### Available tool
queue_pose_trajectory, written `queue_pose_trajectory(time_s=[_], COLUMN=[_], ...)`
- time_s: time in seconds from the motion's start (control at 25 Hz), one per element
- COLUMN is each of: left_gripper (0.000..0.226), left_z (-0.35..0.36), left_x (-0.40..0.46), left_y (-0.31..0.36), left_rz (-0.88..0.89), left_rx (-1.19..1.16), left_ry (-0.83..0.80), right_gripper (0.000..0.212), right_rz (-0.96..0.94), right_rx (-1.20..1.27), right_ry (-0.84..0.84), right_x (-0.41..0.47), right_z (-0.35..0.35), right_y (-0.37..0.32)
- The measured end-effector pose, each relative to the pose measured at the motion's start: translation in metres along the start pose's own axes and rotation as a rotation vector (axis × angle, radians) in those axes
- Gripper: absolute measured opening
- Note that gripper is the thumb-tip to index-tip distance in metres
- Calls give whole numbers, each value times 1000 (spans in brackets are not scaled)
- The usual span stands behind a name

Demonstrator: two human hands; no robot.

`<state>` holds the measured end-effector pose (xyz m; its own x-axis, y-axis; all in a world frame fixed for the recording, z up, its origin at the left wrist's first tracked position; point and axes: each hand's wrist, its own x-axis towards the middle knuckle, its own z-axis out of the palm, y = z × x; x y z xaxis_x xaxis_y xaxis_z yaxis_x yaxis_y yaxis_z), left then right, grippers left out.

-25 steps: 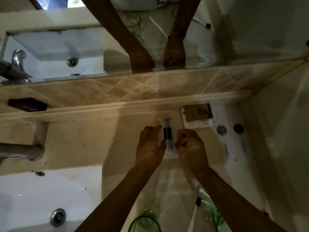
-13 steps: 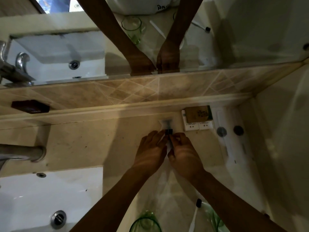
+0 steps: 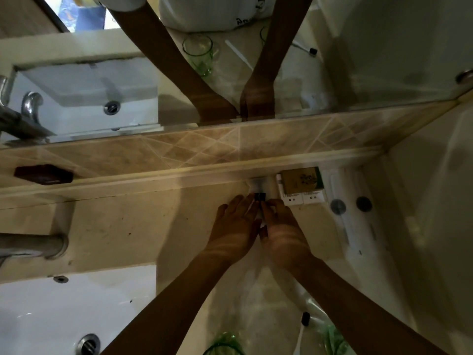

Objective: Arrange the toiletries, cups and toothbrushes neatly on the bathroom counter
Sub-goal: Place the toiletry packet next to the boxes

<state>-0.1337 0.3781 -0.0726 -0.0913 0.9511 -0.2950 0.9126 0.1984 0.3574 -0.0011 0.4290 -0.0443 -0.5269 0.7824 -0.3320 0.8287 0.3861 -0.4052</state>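
A small white sachet with a black band [image 3: 259, 190] lies on the beige counter [image 3: 122, 226] against the back ledge. My left hand [image 3: 234, 229] lies flat beside it with straight fingers touching its left edge. My right hand [image 3: 280, 228] pinches its lower right part; both hands cover most of it. To its right sit white toiletry boxes [image 3: 303, 199] with a brown packet [image 3: 299, 180] on top, then two white tubes with round caps [image 3: 337, 206] [image 3: 363, 203]. A green cup [image 3: 224, 345], a toothbrush [image 3: 302, 329] and another green cup [image 3: 332, 336] stand at the front edge.
A white sink [image 3: 51, 316] with a drain fills the lower left, and a metal tap pipe [image 3: 30, 245] juts in from the left. A dark soap bar [image 3: 43, 174] rests on the ledge. The mirror [image 3: 358, 60] above reflects my arms. A wall closes the right side.
Both hands have pushed the sachet back toward the ledge and closed in over it. The view has shifted slightly.
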Motion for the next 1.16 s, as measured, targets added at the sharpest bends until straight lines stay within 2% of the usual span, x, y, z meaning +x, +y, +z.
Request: queue_pose_trajectory(time_s=[0.2, 0.44, 0.6, 0.76, 0.88, 1.0, 1.16], left_gripper=[63, 61, 63, 53, 40, 23, 20], left_z=[8, 15, 11, -3, -6, 8, 32], left_x=[-2, -5, -15, -50, -98, -160, -228], left_y=[-3, 3, 9, 2, -9, -18, -21], left_rz=[14, -8, -44, -44, -93, -150, -399], left_rx=[17, -7, -18, 22, -120, -290, -505], left_ry=[36, 149, 133, 222, 317, 412, 435], right_gripper=[62, 59, 56, 51, 38, 35, 39], right_rz=[-6, -25, -43, -25, -70, -150, -139], right_rx=[-16, 9, 41, 110, 207, 277, 297], right_ry=[-67, -19, 36, 77, 20, -85, -212], right_x=[1, 2, -8, -26, -60, -105, -154], right_z=[-4, 3, 7, -3, -8, 1, 20], right_y=[2, 10, 14, 5, -7, -15, -20])
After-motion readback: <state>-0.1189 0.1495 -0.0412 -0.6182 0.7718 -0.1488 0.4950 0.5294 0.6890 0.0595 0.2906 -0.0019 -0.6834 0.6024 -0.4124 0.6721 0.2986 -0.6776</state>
